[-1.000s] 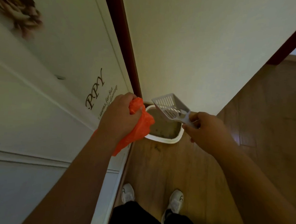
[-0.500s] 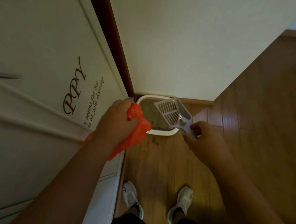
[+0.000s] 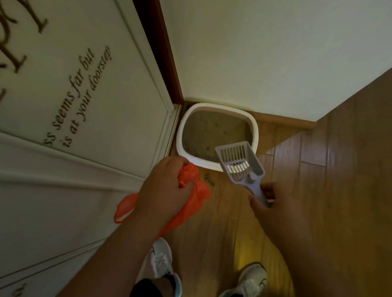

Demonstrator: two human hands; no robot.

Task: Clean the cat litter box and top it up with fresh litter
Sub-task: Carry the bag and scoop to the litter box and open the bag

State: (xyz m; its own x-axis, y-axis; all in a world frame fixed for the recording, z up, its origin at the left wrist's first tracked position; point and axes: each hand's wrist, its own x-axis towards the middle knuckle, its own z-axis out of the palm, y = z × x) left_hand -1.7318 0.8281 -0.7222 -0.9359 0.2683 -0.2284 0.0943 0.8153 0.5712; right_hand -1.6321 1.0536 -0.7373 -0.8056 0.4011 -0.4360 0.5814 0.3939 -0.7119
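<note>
The litter box, a white tray with grey-brown litter inside, sits on the wooden floor tucked into the corner where the lettered door meets the wall. The person stands just short of it, white trainers planted on the boards. Their left hand is bunched around a crumpled orange plastic bag, not yet opened out. Their right hand pinches the handle of a pale slotted litter scoop, whose blade hangs over the box's near rim and looks empty.

A few dark specks lie on the floor just in front of the box, probably spilled litter, though the dim light makes that hard to confirm. The risk I see is more of that: with the bag still wadded shut, a loaded scoop would have nowhere to tip, and clumps could drop on the boards. The corner also crowds the scoop's swing against door and wall.
</note>
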